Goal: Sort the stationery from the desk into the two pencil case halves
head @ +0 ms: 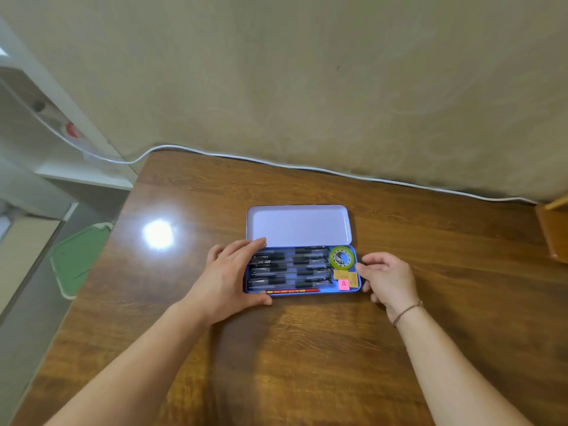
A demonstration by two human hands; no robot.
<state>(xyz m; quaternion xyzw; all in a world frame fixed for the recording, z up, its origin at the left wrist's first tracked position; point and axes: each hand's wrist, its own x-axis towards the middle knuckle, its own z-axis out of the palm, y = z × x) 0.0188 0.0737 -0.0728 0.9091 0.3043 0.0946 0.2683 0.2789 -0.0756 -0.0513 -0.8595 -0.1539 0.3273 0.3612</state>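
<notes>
I see the pencil case [302,250] lying open at the centre of the frame on the wooden tabletop [307,348], its pale lid half [298,224] folded back toward the top of the frame and bare, its blue tray half [359,289] nearer me and packed. Black pens [289,269] fill the tray's left and middle, a red pencil [292,291] runs along its lower edge, and a green tape roll [341,257], small yellow pieces [345,275] and a pink eraser [343,284] sit at its right end. My left hand [233,275] lies over the tray's left end, fingers straight across the pens and thumb against the lower wall, grasping nothing; I judge it steadies the case. My right hand [387,279] sits just beside the tray's right end, fingers loosely curled, fingertips touching the wall, holding nothing. With the lid bare and no stationery loose on the tabletop, the sorting into two halves looks unfinished to me.
</notes>
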